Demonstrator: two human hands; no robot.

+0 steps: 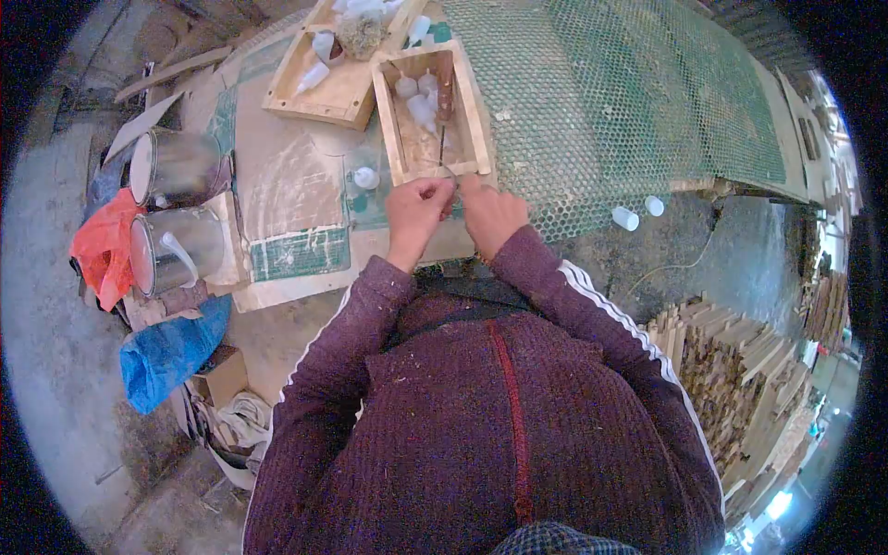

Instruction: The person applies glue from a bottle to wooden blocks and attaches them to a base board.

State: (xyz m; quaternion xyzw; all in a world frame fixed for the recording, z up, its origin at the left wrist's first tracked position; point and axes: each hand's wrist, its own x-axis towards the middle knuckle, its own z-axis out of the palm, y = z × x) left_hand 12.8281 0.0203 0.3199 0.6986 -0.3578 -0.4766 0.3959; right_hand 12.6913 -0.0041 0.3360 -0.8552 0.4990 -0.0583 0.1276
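Observation:
My left hand point(416, 218) is closed in a pinch at the near end of a wooden box point(392, 129). A thin, slightly curved piece shows near its fingertips, too small to name. Close beside it, my right hand point(494, 216) has its fingers curled at the same end of the box. Whatever its fingertips hold is hidden. Inside the box lie several small white plastic bottles point(423, 109) and a tool with a brown handle point(446, 92) and a thin dark shaft pointing toward my hands. One white bottle point(366, 178) stands left of the box.
Behind is another wooden box point(344, 113) with white bottles. Green mesh point(610, 102) covers the table's right part, with two white cups point(625, 218) near its edge. At left are metal cans point(190, 166), a red bag point(104, 248) and a blue bag point(171, 356). Wood strips point(740, 379) are stacked right.

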